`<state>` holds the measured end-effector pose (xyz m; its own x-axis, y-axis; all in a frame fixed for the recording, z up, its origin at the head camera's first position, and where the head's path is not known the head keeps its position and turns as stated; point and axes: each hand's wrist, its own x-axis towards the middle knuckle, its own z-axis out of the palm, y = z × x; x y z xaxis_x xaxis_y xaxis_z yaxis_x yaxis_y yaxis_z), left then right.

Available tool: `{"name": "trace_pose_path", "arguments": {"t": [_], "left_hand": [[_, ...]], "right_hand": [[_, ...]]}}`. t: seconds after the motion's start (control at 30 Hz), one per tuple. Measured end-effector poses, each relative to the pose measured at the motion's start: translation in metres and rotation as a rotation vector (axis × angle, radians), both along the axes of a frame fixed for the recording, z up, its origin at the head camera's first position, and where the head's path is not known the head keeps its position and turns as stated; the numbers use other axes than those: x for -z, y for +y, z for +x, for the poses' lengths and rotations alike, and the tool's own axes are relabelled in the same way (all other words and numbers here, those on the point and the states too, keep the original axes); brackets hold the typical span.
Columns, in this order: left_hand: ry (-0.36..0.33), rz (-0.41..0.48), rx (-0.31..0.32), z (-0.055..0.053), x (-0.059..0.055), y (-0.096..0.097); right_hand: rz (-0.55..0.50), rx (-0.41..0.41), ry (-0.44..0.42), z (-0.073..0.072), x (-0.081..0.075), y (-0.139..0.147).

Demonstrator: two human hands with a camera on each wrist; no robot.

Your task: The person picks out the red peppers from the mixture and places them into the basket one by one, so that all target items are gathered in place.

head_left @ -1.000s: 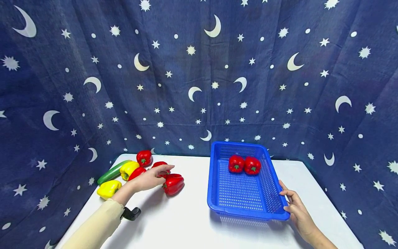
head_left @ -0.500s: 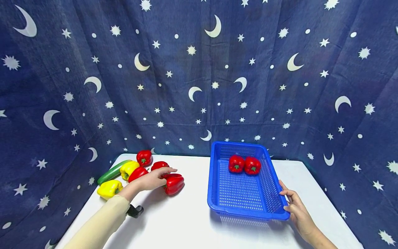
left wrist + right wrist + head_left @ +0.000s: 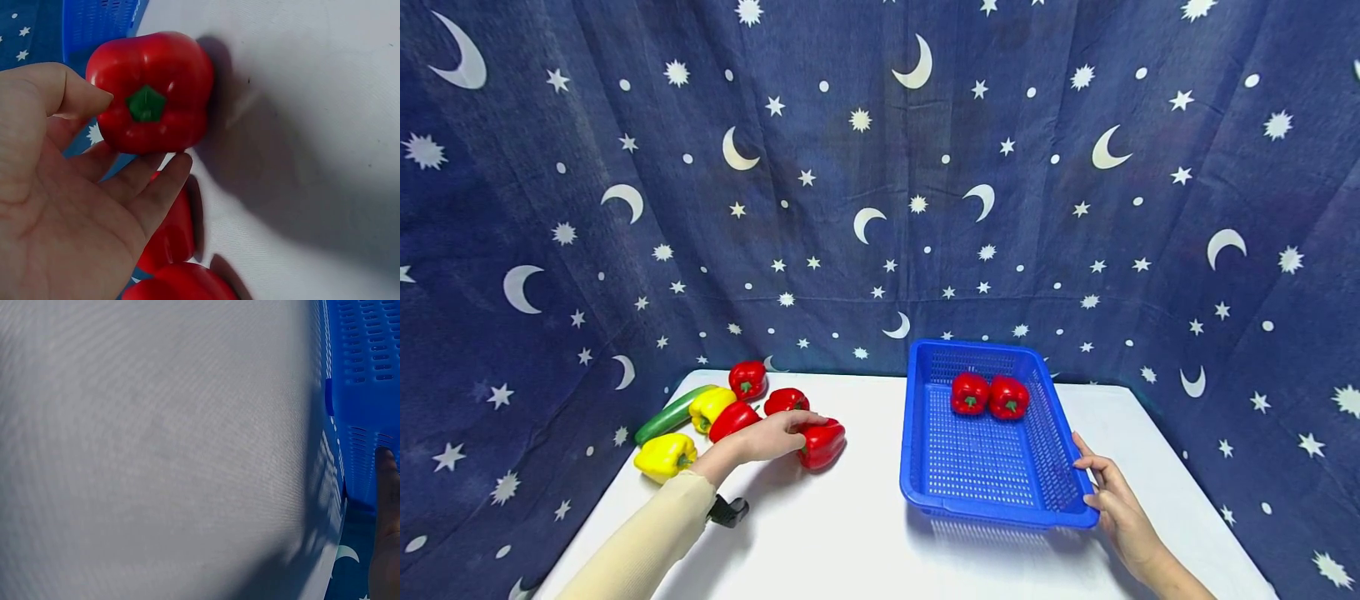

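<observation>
At the left of the table, my left hand (image 3: 766, 438) grips a red bell pepper (image 3: 824, 443) from its near side. In the left wrist view the thumb lies on the stem side of this red bell pepper (image 3: 178, 81), and the fingers reach along its flank. My right hand (image 3: 1122, 512) holds the near right corner of a blue plastic basket (image 3: 992, 511), thumb and fingers at the rim. One right finger (image 3: 387, 506) shows against the basket's perforated wall in the right wrist view. Two red bell peppers (image 3: 970, 394) sit side by side inside the basket, toward its back.
Around the left hand lie more red bell peppers (image 3: 748, 380), two yellow bell peppers (image 3: 661, 458) and a green cucumber (image 3: 673, 414). A white table (image 3: 850, 533) carries everything. Behind it hangs a dark blue curtain (image 3: 820, 233) with moons and stars.
My left hand has moved slightly right and lowered its fingers onto the red bell pepper, which has shifted a little. The right hand and the basket have stayed in place.
</observation>
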<state>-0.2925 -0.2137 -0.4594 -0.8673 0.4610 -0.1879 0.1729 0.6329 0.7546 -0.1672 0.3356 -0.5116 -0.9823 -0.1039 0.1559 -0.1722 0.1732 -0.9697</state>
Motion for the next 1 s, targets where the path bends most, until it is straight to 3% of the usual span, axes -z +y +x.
{"name": "trace_pose_path", "arguments": {"t": [0.47, 0.63, 0.77, 0.9, 1.0], "left_hand": [[-0.061, 0.065, 0.057, 0.006, 0.005, -0.002], [-0.008, 0.065, 0.073, 0.007, 0.009, 0.000], [0.023, 0.088, 0.053, 0.009, 0.012, 0.003], [-0.006, 0.117, -0.002, 0.010, 0.016, 0.006], [-0.016, 0.086, -0.045, 0.010, 0.019, 0.008]], "right_hand": [[-0.003, 0.004, -0.020, 0.000, -0.002, -0.001], [-0.009, 0.005, -0.020, 0.000, -0.002, 0.000], [-0.013, 0.005, -0.013, 0.000, -0.002, -0.001], [-0.008, 0.009, -0.015, 0.000, -0.001, -0.001], [-0.005, 0.009, -0.016, 0.000, -0.001, -0.001]]}}
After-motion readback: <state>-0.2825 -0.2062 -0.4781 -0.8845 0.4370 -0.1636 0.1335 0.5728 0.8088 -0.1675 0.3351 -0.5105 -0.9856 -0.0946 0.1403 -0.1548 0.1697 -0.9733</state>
